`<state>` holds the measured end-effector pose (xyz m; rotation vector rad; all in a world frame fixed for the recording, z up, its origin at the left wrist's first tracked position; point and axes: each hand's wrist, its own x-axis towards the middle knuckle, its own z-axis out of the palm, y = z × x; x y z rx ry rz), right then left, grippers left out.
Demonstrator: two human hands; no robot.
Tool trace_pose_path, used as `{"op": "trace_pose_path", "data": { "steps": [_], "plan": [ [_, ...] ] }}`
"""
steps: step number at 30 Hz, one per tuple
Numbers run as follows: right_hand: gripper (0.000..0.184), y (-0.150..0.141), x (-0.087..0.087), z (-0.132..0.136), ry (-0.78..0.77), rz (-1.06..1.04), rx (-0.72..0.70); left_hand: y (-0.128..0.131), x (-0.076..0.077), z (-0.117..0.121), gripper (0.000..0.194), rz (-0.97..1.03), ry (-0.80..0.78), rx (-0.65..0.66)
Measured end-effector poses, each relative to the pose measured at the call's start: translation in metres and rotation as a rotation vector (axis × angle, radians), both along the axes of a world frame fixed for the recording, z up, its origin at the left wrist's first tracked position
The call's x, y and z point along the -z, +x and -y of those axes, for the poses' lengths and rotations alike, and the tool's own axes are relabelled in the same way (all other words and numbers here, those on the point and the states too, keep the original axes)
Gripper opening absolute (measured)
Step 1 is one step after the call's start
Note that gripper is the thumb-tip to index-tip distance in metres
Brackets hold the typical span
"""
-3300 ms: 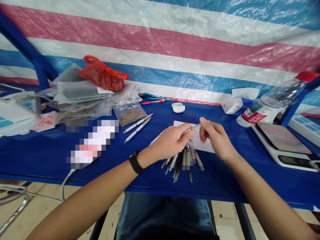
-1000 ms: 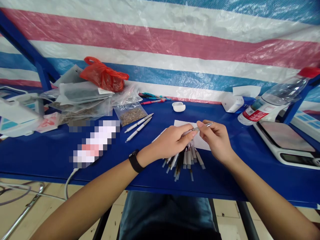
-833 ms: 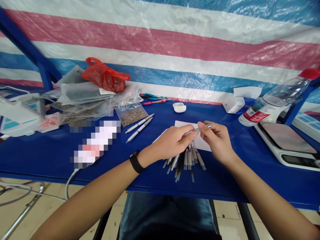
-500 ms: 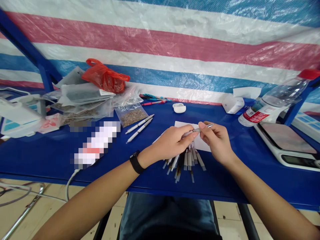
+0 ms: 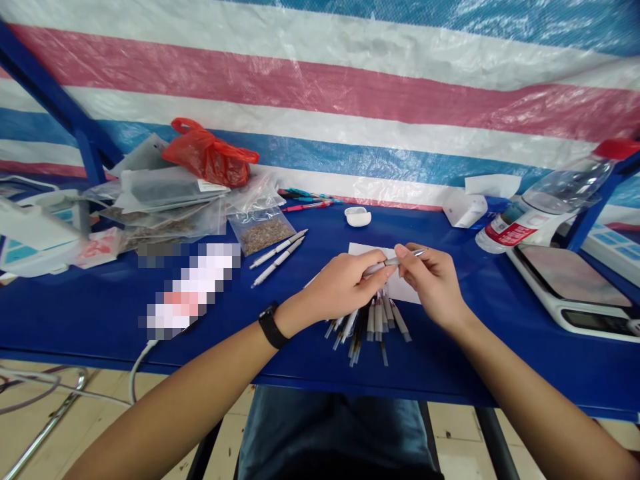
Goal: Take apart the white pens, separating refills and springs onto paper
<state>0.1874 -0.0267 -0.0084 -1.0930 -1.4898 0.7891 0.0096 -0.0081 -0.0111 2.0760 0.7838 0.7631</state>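
Note:
Between my two hands a grey-white pen is held almost level above the table. My left hand grips its left part, and my right hand pinches it near the silver tip pointing right. Below the hands lie several pen barrels and thin refills, partly covered by my left hand. A white sheet of paper lies under the fingers. Two assembled white pens rest on the blue table to the left of my left hand.
A digital scale and a tilted plastic bottle stand at the right, near a tissue pack. A white earbud case sits at the back. On the left are plastic bags, a red bag and a power strip cable.
Almost nothing differs. Both hands keep their hold on the pen, and the view has shifted very slightly.

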Motion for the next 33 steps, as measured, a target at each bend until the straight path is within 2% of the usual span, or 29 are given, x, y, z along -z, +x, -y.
{"op": "trace_pose_path", "data": {
  "steps": [13,21,33],
  "plan": [
    [0.064,-0.001,-0.0026,-0.0002,-0.004,0.019,-0.003,0.0002,0.0002,-0.0007,0.027,-0.002,0.007,0.009],
    [0.063,-0.0004,-0.0015,0.0038,0.01,0.126,-0.021,-0.0016,0.0022,-0.0024,0.017,-0.191,0.066,0.038],
    [0.062,-0.0033,-0.0036,0.0019,0.018,0.008,0.043,0.0005,0.0037,-0.0021,0.025,-0.035,0.05,0.002]
  ]
}}
